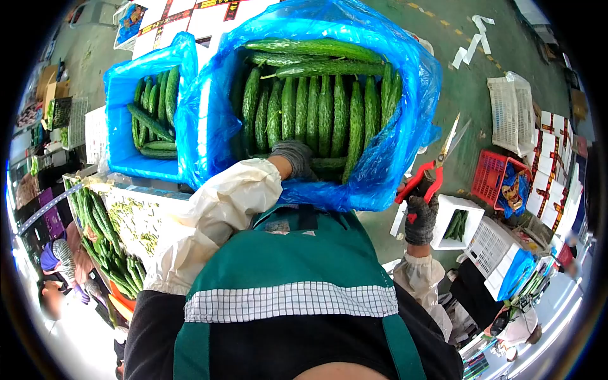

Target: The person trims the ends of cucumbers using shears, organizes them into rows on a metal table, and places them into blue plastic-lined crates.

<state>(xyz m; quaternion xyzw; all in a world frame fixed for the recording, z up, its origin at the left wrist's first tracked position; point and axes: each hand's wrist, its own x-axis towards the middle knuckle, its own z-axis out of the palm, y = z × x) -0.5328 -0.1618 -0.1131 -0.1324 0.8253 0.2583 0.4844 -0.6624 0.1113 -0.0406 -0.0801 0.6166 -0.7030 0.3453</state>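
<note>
My left hand (293,158), in a dark grey glove, reaches into the near side of a large box lined with blue plastic (215,126). It rests against the near ends of the packed cucumbers (310,114), beside a crosswise cucumber (330,163). Its fingers bend down out of sight, so its grip is hidden. Most cucumbers lie side by side in a lengthwise row, with several across the far end. Outside the box on the right, my right hand (420,221), also gloved, is closed round the red handles of scissors (437,172). Their blades are spread and point away from me.
Left of the large box stands a smaller blue-lined box of cucumbers (117,145). More cucumbers (104,234) lie in a bin below it. To the right are a white box (443,237), a red basket (484,177) and a white crate (506,114). Other people are nearby.
</note>
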